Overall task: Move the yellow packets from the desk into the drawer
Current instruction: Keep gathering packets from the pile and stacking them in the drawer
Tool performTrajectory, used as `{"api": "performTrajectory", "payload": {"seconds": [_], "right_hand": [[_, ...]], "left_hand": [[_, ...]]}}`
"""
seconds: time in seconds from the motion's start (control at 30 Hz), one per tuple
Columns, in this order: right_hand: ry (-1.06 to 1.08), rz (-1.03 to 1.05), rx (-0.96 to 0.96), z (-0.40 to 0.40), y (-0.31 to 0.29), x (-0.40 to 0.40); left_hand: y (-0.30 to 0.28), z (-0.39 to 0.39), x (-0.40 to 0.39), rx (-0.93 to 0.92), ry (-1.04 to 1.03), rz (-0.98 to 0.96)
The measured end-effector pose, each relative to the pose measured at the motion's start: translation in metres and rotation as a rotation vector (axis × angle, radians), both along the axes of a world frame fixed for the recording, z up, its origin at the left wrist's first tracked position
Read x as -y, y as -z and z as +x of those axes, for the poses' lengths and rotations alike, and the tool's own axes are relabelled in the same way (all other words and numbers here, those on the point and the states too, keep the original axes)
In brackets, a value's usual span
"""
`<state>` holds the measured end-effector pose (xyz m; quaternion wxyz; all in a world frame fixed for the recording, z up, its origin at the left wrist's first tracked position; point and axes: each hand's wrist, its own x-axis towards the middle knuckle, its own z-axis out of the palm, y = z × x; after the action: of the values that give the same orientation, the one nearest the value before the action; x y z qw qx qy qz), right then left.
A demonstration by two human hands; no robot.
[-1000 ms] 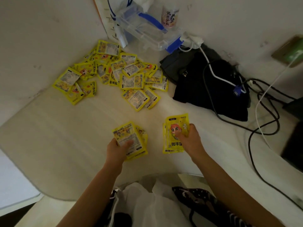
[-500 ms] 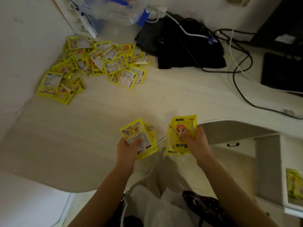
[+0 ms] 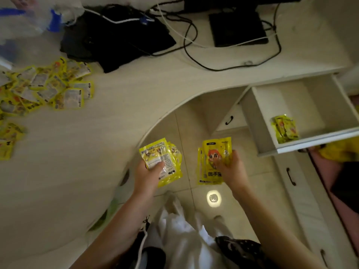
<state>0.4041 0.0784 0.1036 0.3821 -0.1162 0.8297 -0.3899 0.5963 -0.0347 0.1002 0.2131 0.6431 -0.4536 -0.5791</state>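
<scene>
My left hand (image 3: 146,174) grips a small stack of yellow packets (image 3: 165,158), held off the desk's curved front edge. A second stack of yellow packets (image 3: 212,162), cartoon face up, is gripped by my right hand (image 3: 232,169) over the floor. The white drawer (image 3: 258,121) stands pulled open at the right, with a few yellow packets (image 3: 285,129) lying near its front wall. A loose heap of yellow packets (image 3: 44,88) stays on the pale desk (image 3: 77,152) at the far left.
A black cloth bag (image 3: 116,37) with cables lies at the desk's back, beside a black box (image 3: 237,29). A clear plastic container (image 3: 27,18) stands back left. Closed drawers with black handles (image 3: 291,176) sit below the open one. Tiled floor lies beneath my hands.
The view has swung right, bringing the open drawer into sight. Both hands, each still holding its stack, have moved off the desk toward the right, over the floor.
</scene>
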Motion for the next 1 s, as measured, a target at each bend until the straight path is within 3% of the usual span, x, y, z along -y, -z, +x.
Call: {"api": "performTrajectory", "payload": {"seconds": [0.23,0.57,0.77,1.0], "right_hand": [[0.211,-0.022,0.035,-0.046,-0.004,-0.116],[0.313,0.021,0.015,-0.125,-0.008,-0.268],[0.371,-0.004,0.009,-0.175,-0.011,-0.302],[0.372,0.018,-0.013,-0.244,-0.008,-0.292]], "left_hand": [[0.002,-0.074,-0.091,-0.003,0.173,0.052],[0.009,-0.179,-0.227,-0.043,0.274,0.177],[0.007,-0.238,-0.254,-0.06,0.293,0.171],[0.015,-0.307,-0.233,-0.072,0.299,0.181]]}}
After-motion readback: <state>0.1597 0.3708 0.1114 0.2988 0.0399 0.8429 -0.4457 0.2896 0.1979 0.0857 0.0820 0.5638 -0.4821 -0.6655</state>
